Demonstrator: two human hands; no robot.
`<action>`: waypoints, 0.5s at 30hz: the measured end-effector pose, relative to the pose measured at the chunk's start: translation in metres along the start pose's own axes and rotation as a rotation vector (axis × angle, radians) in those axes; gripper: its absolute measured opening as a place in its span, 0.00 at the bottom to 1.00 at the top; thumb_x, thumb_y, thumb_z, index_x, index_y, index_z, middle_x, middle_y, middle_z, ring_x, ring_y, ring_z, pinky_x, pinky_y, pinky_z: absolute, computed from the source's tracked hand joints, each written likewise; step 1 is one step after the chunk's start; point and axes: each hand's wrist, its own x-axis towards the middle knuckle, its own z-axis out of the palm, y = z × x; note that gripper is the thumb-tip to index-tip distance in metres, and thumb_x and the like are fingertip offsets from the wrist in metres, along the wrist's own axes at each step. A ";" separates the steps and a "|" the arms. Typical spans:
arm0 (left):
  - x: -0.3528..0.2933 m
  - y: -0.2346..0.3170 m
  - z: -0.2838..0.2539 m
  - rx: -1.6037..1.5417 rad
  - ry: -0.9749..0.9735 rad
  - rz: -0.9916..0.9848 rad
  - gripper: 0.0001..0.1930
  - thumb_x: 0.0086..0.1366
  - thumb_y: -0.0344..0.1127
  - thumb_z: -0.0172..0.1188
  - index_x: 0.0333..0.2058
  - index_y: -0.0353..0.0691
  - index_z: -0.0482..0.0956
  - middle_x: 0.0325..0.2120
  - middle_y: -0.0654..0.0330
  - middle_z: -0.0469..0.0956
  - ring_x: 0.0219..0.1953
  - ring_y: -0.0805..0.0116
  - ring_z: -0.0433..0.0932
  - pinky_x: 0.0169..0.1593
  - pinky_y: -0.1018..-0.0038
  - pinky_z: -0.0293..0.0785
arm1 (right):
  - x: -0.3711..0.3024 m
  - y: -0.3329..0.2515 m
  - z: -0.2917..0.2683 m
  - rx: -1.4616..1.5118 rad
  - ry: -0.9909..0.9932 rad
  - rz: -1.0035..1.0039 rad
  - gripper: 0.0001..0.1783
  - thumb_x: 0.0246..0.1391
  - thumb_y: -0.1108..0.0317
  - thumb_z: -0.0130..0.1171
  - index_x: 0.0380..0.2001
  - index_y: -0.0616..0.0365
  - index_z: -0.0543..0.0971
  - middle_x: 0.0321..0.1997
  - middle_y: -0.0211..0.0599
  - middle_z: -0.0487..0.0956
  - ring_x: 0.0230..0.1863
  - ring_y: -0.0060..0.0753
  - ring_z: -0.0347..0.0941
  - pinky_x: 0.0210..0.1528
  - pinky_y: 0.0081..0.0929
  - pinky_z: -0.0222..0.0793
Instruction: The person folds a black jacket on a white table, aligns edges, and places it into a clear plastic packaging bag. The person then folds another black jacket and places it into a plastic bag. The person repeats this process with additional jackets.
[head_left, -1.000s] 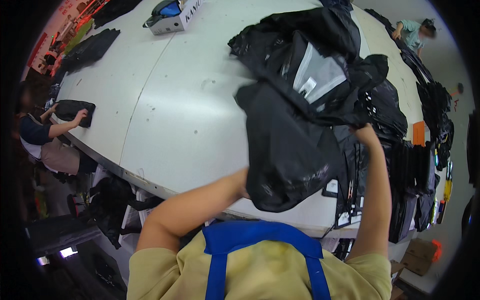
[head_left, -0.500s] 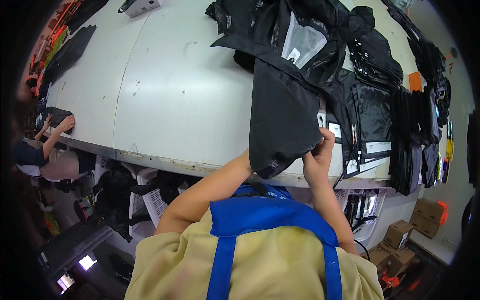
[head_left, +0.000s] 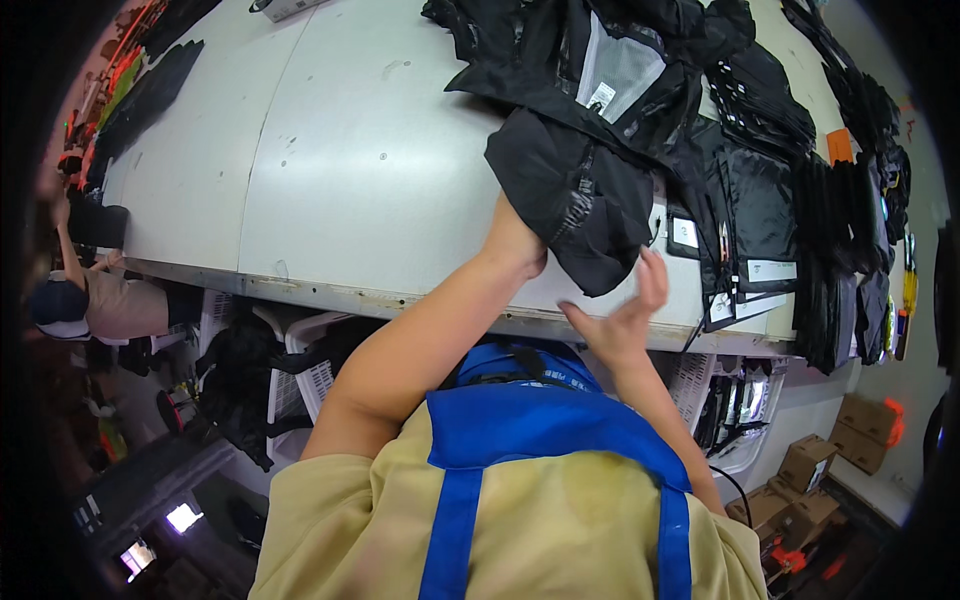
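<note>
A black jacket (head_left: pixel 530 75) lies spread at the far middle of the table, its pale mesh lining (head_left: pixel 625 75) and a white label showing. One loose part of it, a broad black flap (head_left: pixel 570 190), hangs toward me with a wrinkled seam strip across it. My left hand (head_left: pixel 518 235) reaches under this flap; the fabric hides its fingers, so its grip cannot be seen. Just off the flap's near right edge, my right hand (head_left: pixel 622 315) is open, thumb and fingers apart, slightly blurred and with nothing in it.
Flat folded black garments (head_left: pixel 765 215) with white cards lie to the right, beside upright black stacks (head_left: pixel 830 250). White plastic baskets (head_left: pixel 300 365) stand below the table's metal edge (head_left: pixel 350 300). A co-worker (head_left: pixel 110 300) is at the far left; cardboard boxes (head_left: pixel 805 462) stand lower right.
The flap has been lifted and bunched away from me, showing its seam strip. My left arm has moved forward beneath it. My right hand has let go of the flap's edge and opened.
</note>
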 end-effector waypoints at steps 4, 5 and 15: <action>-0.009 -0.020 -0.019 0.328 0.066 0.176 0.22 0.63 0.39 0.57 0.51 0.30 0.70 0.45 0.54 0.76 0.42 0.62 0.78 0.45 0.68 0.75 | 0.015 0.059 0.030 -0.088 0.187 -0.004 0.34 0.35 0.75 0.65 0.51 0.58 0.68 0.52 0.46 0.70 0.56 0.49 0.64 0.58 0.39 0.58; -0.016 -0.003 -0.024 0.902 -0.097 0.151 0.21 0.61 0.39 0.59 0.47 0.29 0.72 0.42 0.51 0.76 0.41 0.59 0.78 0.45 0.67 0.74 | 0.017 0.076 0.012 0.064 0.171 0.197 0.26 0.37 0.80 0.60 0.45 0.59 0.72 0.47 0.44 0.73 0.51 0.45 0.68 0.55 0.34 0.61; -0.038 -0.021 -0.149 1.671 0.089 0.605 0.31 0.46 0.28 0.68 0.49 0.39 0.63 0.54 0.48 0.61 0.55 0.51 0.63 0.55 0.67 0.65 | -0.007 0.107 -0.080 0.617 -0.307 0.761 0.16 0.48 0.86 0.47 0.38 0.63 0.78 0.47 0.39 0.78 0.52 0.29 0.71 0.55 0.24 0.64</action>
